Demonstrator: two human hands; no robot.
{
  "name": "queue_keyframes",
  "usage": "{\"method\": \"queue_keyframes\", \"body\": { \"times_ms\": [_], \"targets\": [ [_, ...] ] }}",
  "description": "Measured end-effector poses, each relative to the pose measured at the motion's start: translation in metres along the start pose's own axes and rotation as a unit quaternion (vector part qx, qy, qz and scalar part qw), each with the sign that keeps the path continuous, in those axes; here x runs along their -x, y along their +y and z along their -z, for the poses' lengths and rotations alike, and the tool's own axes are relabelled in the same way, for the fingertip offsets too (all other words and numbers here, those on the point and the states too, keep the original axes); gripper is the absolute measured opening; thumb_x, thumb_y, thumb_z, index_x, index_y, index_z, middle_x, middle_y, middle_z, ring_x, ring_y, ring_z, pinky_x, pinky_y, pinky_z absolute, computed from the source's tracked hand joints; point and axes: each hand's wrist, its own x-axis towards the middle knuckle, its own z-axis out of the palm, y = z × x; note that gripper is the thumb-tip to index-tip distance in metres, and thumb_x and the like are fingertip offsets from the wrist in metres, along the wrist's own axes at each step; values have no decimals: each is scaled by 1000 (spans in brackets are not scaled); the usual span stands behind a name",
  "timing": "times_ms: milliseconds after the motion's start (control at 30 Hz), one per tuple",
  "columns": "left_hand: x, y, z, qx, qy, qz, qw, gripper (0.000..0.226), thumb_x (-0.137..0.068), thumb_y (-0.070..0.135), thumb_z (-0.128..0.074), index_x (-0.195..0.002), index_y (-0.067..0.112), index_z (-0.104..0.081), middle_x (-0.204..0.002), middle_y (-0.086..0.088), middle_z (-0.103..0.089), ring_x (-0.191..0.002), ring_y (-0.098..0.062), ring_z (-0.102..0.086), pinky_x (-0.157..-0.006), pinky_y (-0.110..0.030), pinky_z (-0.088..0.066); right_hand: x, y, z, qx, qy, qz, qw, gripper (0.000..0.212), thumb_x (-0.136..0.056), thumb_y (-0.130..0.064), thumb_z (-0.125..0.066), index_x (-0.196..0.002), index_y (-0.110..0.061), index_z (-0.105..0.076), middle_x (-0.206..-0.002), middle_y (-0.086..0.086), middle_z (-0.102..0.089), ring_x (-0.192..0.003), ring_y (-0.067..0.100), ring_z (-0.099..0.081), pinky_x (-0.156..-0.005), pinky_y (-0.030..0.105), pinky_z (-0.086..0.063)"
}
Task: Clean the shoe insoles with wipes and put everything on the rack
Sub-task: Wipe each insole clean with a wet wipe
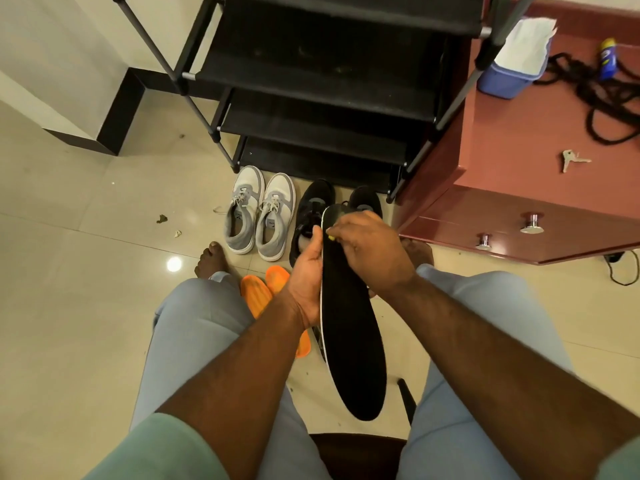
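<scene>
black insole [349,341] held over lap, heel near, toe at 12 o'clock. left hand [306,278] curled round its 9 o'clock edge; right hand [367,247] pinching something small and pale at toe. best wiped in long strokes, insole kept braced. orange insoles [258,292] on floor beyond; shoes, then empty rack [322,81] at 12 o'clock.

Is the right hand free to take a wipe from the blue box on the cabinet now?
Probably not: the right hand is pinching something small at the black insole. The blue box itself stands unobstructed.
</scene>
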Motion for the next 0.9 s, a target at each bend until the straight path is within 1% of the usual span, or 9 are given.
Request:
{"method": "queue_keyframes", "body": {
  "times_ms": [133, 200, 267, 367, 500, 600, 733, 800, 900],
  "targets": [
    [-3, 11, 7, -4, 0, -51, 999, 53, -94, 45, -42, -114, 5, -70, -113, -15, -69, -104, -28, -67, -90, -37, -52, 15, -7, -6, 0, -66, 28, 997, 25, -70, 6, -69, -91, -6, -72, -88, 8, -68, -82, 27, -62, -70, 35, -53],
    [-7, 16, 7, -9, 9, -60, 998, 60, -95, 46, -38, -136, 6, -57, -133, -16, -61, -117, -31, -62, -94, -37, -53, 27, -12, -9, -19, -106, 53, 993, 24, -69, 4, -68, -89, -7, -73, -86, 6, -67, -82, 26, -61, -70, 36, -52],
    [-11, 14, 8, -10, 11, -63, 998, 64, -98, 59, -31, -149, 23, -43, -142, -18, -54, -127, -33, -56, -100, -40, -50, 30, -12, -10, -23, -115, 52, 992, 24, -70, 2, -67, -91, -8, -73, -87, 6, -67, -83, 26, -61, -71, 37, -53],
    [-12, 9, 5, -9, 24, -76, 997, 68, -94, 71, -23, -149, 35, -40, -137, -15, -59, -123, -28, -60, -92, -39, -54, 19, -7, -8, -12, -77, 29, 997, 24, -72, 3, -65, -93, -6, -73, -88, 8, -67, -83, 27, -61, -69, 36, -54],
    [-5, -4, -3, -42, 29, -29, 998, 72, -94, 72, -27, -124, 23, -70, -119, -14, -69, -108, -27, -68, -83, -38, -56, 1, 0, -6, 13, -3, -25, 1000, 21, -73, -1, -58, -89, -3, -73, -88, 11, -68, -82, 31, -63, -69, 37, -55],
    [-7, -4, -1, -41, 39, -43, 997, 68, -97, 67, -25, -137, 23, -57, -119, -12, -69, -110, -26, -67, -84, -37, -56, 6, -2, -9, 6, -7, -38, 999, 19, -72, 0, -59, -85, -4, -73, -87, 11, -68, -81, 31, -63, -71, 36, -54],
    [-10, 3, 0, -10, 40, -85, 996, 62, -98, 66, -19, -138, 35, -54, -131, -18, -62, -119, -31, -61, -98, -43, -50, 25, -10, -10, -37, -84, -14, 996, 22, -70, 2, -60, -86, -7, -74, -85, 9, -67, -78, 29, -62, -64, 37, -54],
    [-11, 0, -2, -14, 24, -81, 996, 62, -98, 66, -18, -141, 36, -51, -134, -15, -61, -123, -30, -59, -100, -44, -49, 23, -4, -7, -46, -67, -18, 997, 23, -71, 2, -62, -89, -5, -74, -87, 9, -67, -80, 29, -63, -68, 38, -55],
    [-10, -8, -5, -49, 28, -34, 998, 71, -96, 69, -19, -138, 26, -55, -124, -13, -68, -113, -29, -64, -88, -44, -54, 10, 10, -5, -33, 9, -56, 998, 20, -75, 2, -64, -91, -4, -73, -90, 10, -69, -84, 29, -64, -77, 37, -53]
  ]
}}
